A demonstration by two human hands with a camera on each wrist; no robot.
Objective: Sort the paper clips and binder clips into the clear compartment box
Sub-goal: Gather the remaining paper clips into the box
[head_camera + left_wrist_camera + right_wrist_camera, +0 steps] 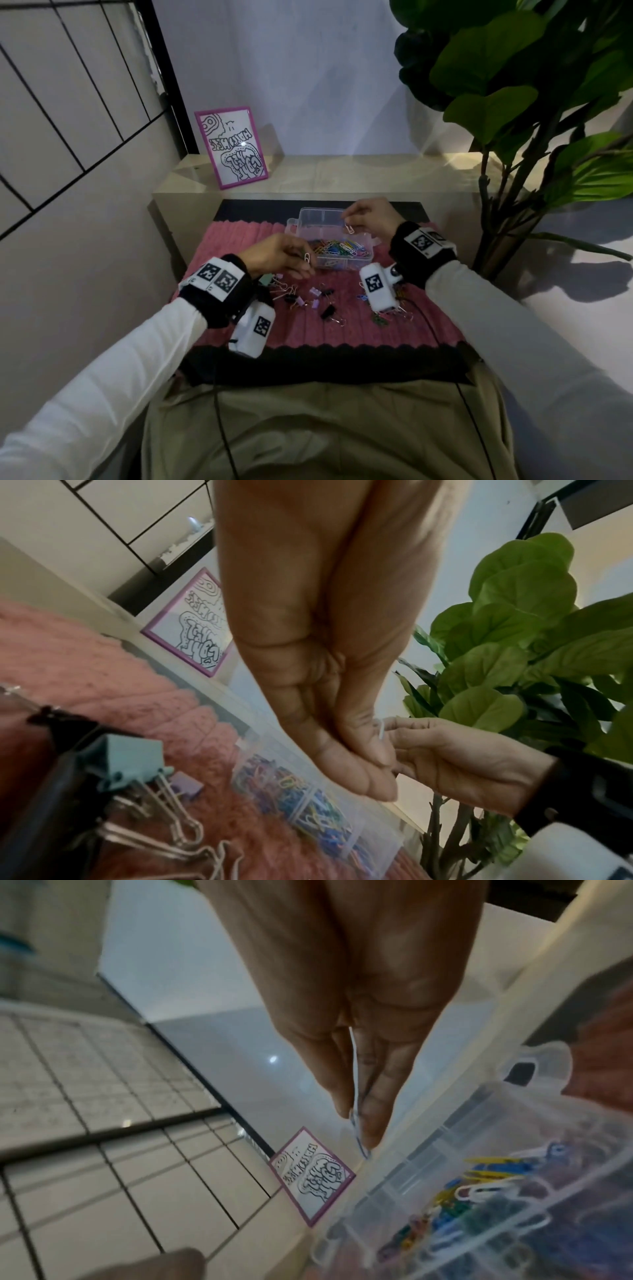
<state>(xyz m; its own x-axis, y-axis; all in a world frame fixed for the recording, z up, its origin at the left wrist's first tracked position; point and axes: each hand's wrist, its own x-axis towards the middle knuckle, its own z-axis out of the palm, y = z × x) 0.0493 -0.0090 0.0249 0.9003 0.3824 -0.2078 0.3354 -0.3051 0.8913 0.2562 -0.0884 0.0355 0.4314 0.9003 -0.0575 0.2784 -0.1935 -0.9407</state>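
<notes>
The clear compartment box [318,219] stands open at the back of the pink mat [342,329], its near compartments full of coloured paper clips [337,247]. My right hand [346,221] hovers over the box and pinches a white paper clip [349,228], which the right wrist view shows edge-on [356,1080] between thumb and finger. Left of the box, my left hand [306,265] pinches another white paper clip [308,257] above the mat. Several binder clips [327,310], black, purple and teal [133,753], lie scattered on the mat.
A pink-framed drawing [233,147] leans on the ledge behind the table. A large leafy plant [513,85] stands at the right. Cables run from the wrist cameras across the mat's near edge towards my lap.
</notes>
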